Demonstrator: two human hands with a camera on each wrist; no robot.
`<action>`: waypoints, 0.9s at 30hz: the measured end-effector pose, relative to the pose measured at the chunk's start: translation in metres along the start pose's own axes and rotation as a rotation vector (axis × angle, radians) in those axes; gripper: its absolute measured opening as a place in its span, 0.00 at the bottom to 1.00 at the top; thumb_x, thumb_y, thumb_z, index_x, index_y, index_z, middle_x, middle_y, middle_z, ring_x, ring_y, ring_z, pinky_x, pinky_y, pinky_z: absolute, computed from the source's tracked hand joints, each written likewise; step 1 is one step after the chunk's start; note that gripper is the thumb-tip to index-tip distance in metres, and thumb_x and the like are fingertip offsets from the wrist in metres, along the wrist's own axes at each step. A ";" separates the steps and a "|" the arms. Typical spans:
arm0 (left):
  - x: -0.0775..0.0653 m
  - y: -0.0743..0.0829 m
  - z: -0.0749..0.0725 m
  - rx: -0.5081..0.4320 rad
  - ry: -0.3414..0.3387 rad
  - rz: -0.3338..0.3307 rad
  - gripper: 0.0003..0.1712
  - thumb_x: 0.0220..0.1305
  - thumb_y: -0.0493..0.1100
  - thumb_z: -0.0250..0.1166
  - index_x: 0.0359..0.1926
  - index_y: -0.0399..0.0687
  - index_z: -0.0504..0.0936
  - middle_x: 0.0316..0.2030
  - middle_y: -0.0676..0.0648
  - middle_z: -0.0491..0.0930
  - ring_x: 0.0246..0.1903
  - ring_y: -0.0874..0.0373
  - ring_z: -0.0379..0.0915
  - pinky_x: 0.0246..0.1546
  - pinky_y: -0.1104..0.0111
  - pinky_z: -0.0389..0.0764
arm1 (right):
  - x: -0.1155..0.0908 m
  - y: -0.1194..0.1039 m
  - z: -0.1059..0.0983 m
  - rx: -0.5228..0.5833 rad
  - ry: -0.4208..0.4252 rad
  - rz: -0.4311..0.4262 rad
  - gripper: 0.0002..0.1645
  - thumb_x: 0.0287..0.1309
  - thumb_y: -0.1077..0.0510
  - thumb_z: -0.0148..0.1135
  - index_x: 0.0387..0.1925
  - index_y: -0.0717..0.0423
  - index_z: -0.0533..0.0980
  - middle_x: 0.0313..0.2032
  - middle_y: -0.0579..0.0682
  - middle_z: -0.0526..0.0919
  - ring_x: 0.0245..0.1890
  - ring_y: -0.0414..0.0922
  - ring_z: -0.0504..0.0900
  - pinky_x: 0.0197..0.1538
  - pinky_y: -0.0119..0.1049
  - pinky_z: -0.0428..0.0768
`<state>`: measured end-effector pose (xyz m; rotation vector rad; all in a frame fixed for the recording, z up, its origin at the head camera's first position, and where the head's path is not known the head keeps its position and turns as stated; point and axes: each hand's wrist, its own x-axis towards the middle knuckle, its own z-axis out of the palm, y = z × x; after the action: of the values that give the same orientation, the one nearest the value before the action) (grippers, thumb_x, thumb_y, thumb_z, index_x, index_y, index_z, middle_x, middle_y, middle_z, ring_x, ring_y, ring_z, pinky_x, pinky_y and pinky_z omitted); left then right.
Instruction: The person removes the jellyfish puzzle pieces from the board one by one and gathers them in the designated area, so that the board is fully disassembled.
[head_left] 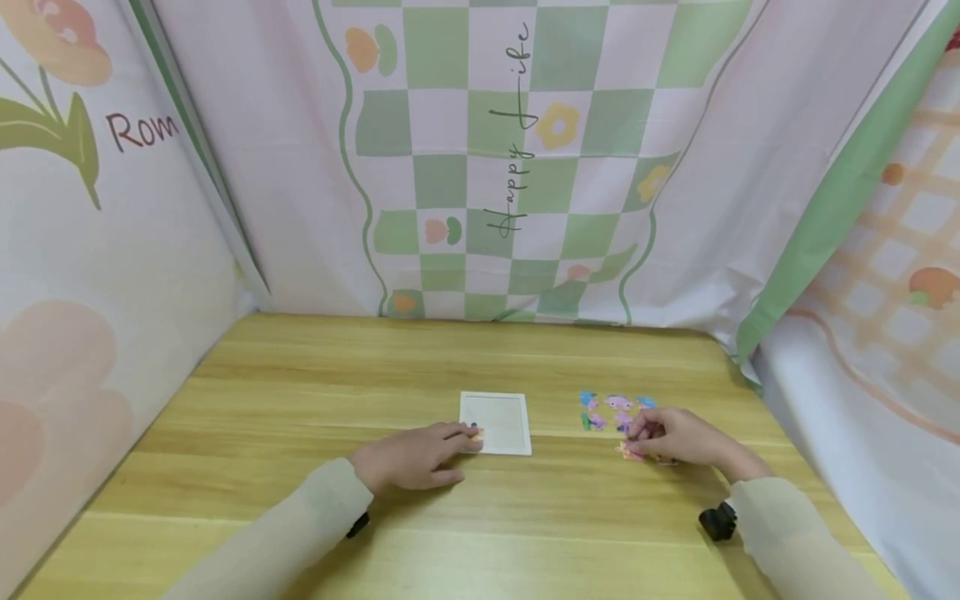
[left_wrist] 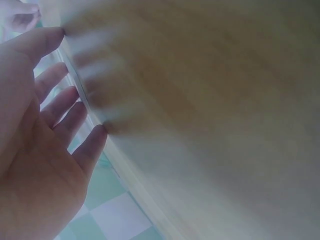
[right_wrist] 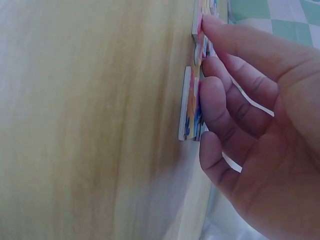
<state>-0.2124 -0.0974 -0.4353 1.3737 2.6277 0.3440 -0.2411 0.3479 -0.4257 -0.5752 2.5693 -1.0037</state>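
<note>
On the wooden table lies a white square puzzle tray (head_left: 496, 392), with a small coloured puzzle piece (head_left: 478, 435) in its near left corner. My left hand (head_left: 416, 456) reaches over that corner with fingers stretched out, fingertips at the piece. In the left wrist view its fingers (left_wrist: 60, 102) are spread and slightly bent above the table. To the right, my right hand (head_left: 686, 437) pinches at a pink and yellow puzzle piece (head_left: 628, 452), with the thumb on its edge. Another puzzle piece (right_wrist: 189, 105) lies under the curled fingers in the right wrist view.
Several loose puzzle pieces, among them a pink one with eyes (head_left: 618, 402) and a blue one (head_left: 587, 398), lie just beyond my right hand. The wooden table (head_left: 337, 367) ends at a checked curtain (head_left: 495, 183) behind, with printed cloth at both sides.
</note>
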 end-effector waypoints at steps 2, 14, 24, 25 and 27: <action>0.000 0.001 0.000 0.001 0.000 0.001 0.29 0.76 0.48 0.58 0.73 0.45 0.67 0.73 0.43 0.61 0.71 0.49 0.57 0.70 0.59 0.62 | 0.000 -0.001 0.000 0.003 0.003 0.001 0.12 0.63 0.55 0.69 0.38 0.60 0.78 0.29 0.51 0.77 0.21 0.39 0.73 0.22 0.30 0.74; -0.005 0.005 -0.005 0.089 -0.008 0.003 0.31 0.76 0.49 0.57 0.74 0.47 0.66 0.72 0.42 0.63 0.69 0.48 0.60 0.68 0.59 0.66 | 0.000 -0.002 -0.001 -0.010 0.004 0.005 0.12 0.63 0.56 0.69 0.39 0.60 0.77 0.29 0.51 0.76 0.22 0.40 0.73 0.23 0.30 0.75; -0.008 0.004 -0.004 0.159 0.036 0.007 0.29 0.74 0.50 0.60 0.73 0.54 0.69 0.64 0.41 0.67 0.62 0.49 0.66 0.61 0.58 0.74 | -0.001 -0.002 -0.001 0.003 0.004 0.002 0.13 0.63 0.55 0.69 0.40 0.61 0.77 0.30 0.51 0.77 0.22 0.41 0.74 0.23 0.31 0.76; -0.008 0.004 -0.004 0.160 0.039 0.008 0.29 0.74 0.50 0.60 0.73 0.54 0.70 0.64 0.41 0.67 0.61 0.49 0.67 0.61 0.58 0.74 | -0.001 -0.002 -0.001 0.005 0.006 0.006 0.13 0.63 0.55 0.70 0.40 0.60 0.77 0.30 0.51 0.77 0.22 0.41 0.75 0.23 0.31 0.76; -0.008 0.003 -0.003 0.156 0.048 0.011 0.29 0.74 0.50 0.60 0.73 0.54 0.70 0.64 0.41 0.67 0.61 0.49 0.67 0.60 0.58 0.74 | -0.001 -0.002 -0.001 0.003 0.012 0.009 0.13 0.63 0.55 0.69 0.40 0.60 0.77 0.30 0.51 0.78 0.22 0.41 0.75 0.23 0.32 0.77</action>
<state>-0.2061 -0.1028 -0.4313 1.4430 2.7382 0.1784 -0.2399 0.3480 -0.4231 -0.5583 2.5782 -1.0102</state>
